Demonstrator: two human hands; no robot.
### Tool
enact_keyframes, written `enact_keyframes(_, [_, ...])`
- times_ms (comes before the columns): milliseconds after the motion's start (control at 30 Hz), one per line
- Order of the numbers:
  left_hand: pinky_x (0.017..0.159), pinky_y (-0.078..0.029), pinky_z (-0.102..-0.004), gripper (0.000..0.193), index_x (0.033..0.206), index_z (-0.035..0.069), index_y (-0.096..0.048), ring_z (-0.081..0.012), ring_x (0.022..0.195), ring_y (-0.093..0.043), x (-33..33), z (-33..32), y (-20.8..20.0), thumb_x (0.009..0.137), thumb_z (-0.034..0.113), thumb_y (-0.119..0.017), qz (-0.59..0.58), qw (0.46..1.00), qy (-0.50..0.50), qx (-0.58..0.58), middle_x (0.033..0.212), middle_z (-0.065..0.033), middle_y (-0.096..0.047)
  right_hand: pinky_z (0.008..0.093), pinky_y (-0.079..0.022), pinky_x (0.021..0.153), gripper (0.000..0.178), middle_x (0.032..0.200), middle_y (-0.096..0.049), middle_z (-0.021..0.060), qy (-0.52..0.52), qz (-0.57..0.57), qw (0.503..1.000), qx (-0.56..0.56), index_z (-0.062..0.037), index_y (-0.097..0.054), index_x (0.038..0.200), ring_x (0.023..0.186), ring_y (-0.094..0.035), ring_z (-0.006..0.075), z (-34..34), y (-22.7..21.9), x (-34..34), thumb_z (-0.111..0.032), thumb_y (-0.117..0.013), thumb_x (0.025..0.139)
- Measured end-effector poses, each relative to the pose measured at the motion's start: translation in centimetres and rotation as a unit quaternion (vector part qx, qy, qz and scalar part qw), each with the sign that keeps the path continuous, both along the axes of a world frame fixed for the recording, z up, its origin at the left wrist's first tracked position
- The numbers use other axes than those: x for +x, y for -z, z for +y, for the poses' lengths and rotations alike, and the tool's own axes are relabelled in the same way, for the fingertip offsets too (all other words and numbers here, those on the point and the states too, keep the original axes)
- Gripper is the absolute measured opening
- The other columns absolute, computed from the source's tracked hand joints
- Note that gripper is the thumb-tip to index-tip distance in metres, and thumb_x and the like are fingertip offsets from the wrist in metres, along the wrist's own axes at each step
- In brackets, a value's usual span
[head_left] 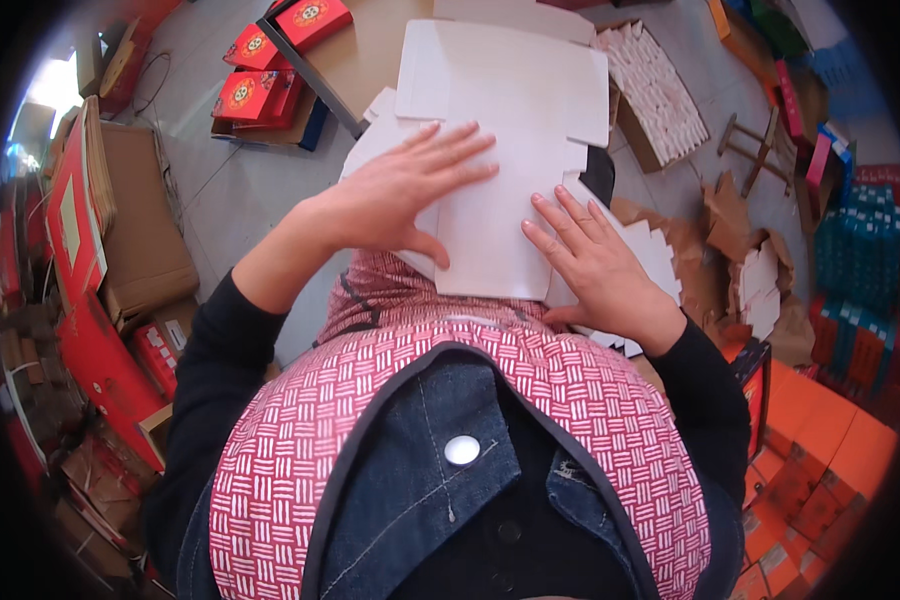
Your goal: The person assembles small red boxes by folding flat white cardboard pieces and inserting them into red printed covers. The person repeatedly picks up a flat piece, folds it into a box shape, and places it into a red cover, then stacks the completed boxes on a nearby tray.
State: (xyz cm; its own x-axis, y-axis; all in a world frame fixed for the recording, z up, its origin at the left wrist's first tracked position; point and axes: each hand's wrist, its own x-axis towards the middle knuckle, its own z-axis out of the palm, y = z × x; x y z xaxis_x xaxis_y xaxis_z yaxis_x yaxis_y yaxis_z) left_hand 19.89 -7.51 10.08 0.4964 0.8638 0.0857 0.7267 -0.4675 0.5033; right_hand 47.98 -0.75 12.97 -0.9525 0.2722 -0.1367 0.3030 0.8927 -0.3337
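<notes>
A flat white cardboard box blank (500,100) with cut flaps and tabs lies in front of me, its near edge over my lap. My left hand (395,195) is open, its fingers spread across the left part of the white board. At the right edge of the board, my right hand (605,265) is open too, with fingers stretched out over it. Neither hand grips anything. More white cut cardboard (650,255) shows beside and under my right hand. A red and white patterned apron (300,430) covers my front and lap.
Red printed boxes (255,90) sit in a tray at the far left. A carton of white pieces (655,95) stands far right, near a small wooden stool (753,150). Brown paper (730,220) and stacked orange boxes (820,440) lie right. Folded brown cardboard (145,220) leans left.
</notes>
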Motion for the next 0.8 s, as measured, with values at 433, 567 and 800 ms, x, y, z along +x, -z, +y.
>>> enact_keyframes(433, [0.117,-0.009,-0.0510,0.099,0.136,0.015,-0.048,-0.0273,0.142,-0.021,1.5,-0.6,1.9,0.051,0.050,-0.084,-0.004,0.998,0.042,-0.039,0.149,-0.0074,-0.035,0.0341,-0.052,0.079,0.015,0.093,-0.065,0.0103,-0.006,0.199,0.979,0.047,-0.0004,-0.062,0.084,0.094,-0.064,0.0267,-0.5,2.3,1.3,-0.006,-0.069,0.071])
enact_keyframes(567, [0.115,-0.007,-0.0550,0.098,0.134,0.015,-0.052,-0.0278,0.141,-0.025,1.8,-1.7,1.2,0.049,0.054,-0.084,-0.067,0.993,0.065,-0.070,0.144,-0.0055,-0.043,0.0307,-0.050,0.068,0.013,0.085,-0.064,0.0089,0.049,0.203,0.972,-0.111,-0.0013,-0.060,0.074,0.079,-0.062,0.0229,-0.6,0.9,0.9,-0.004,-0.072,0.073])
enact_keyframes(800, [0.111,-0.026,-0.0528,0.045,0.114,0.009,-0.066,-0.0288,0.123,-0.052,1.7,-2.2,-1.3,0.072,0.019,-0.079,-0.247,0.967,0.029,-0.062,0.118,-0.0073,-0.065,0.0269,-0.046,0.067,0.010,0.085,-0.065,0.0070,0.092,0.251,0.919,-0.290,-0.0011,-0.062,0.075,0.077,-0.060,0.0166,-0.3,-1.7,-0.3,-0.004,-0.071,0.078])
